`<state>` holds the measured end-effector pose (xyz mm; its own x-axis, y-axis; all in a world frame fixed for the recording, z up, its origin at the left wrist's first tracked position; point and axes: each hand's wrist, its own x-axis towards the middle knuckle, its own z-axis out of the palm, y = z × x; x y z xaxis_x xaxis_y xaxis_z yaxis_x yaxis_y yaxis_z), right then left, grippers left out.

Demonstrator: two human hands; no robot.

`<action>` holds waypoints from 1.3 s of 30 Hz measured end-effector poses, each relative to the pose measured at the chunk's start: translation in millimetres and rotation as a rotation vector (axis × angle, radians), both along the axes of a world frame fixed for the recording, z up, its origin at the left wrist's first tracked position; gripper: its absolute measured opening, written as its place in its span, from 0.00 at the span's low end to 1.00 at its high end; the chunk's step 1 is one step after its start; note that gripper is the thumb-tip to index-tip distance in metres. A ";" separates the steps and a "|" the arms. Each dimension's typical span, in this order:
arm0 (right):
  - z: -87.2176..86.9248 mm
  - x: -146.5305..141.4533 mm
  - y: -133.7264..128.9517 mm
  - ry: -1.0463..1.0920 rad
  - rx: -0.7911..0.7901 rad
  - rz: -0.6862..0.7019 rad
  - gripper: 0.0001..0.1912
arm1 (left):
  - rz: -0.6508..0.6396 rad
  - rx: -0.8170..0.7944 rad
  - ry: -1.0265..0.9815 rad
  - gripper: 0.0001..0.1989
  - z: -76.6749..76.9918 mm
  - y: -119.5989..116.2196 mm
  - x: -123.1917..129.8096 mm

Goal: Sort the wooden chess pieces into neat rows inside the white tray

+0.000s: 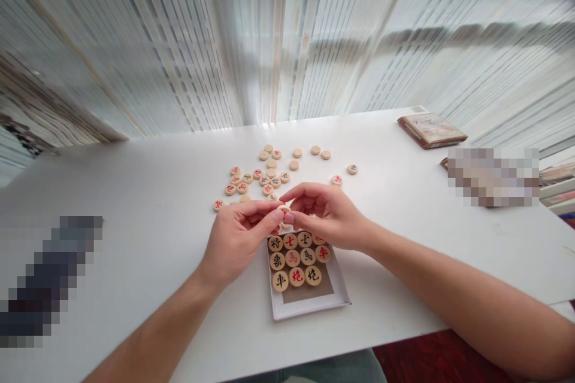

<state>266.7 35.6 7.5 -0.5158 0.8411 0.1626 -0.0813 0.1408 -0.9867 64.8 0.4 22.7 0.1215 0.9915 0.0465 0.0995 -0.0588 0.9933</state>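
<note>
Beyond the tray [309, 309], across the full far side: striped curtain [188, 42]. Beneath the tray: white tabletop [148, 245]. Well left of the tray: dark object [49, 284], pixelated beyond identification. Right of the tray, farther back: pixelated object [494, 176], with a flat box [433, 130] just past it. At the far edge of the tray: left hand [236, 236] and right hand [330, 212], fingertips brought close together, both grasping a single game piece [284, 208] between thumbs and fingers; exact height above the tray not discernible. Inside the tray: round stored pieces [292, 259], face up, marked in red or black. Far row: four, the rightmost partly covered by the right hand. Middle row: four. Near row: three, from the left wall. Beyond the tray: loose pieces [293, 165], scattered, some marked, some showing plain wood.
</note>
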 end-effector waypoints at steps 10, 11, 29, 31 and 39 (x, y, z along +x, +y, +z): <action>13.3 -4.1 -13.4 -0.022 -0.098 -0.115 0.14 | 0.049 0.336 0.134 0.14 -3.3 -19.6 1.4; 15.2 -4.6 -14.3 -0.030 -0.097 -0.122 0.14 | 0.048 0.363 0.148 0.14 -3.3 -20.3 1.6; 12.4 -0.9 -7.8 0.200 -0.413 0.142 0.14 | 0.042 0.222 -0.011 0.12 0.9 -18.1 1.9; 11.2 -0.7 -7.8 0.206 -0.413 0.154 0.17 | 0.046 0.202 -0.039 0.11 1.6 -18.0 2.1; 13.9 -1.3 -8.7 0.109 -0.360 0.074 0.19 | 0.089 0.135 -0.056 0.11 -3.2 -20.3 1.9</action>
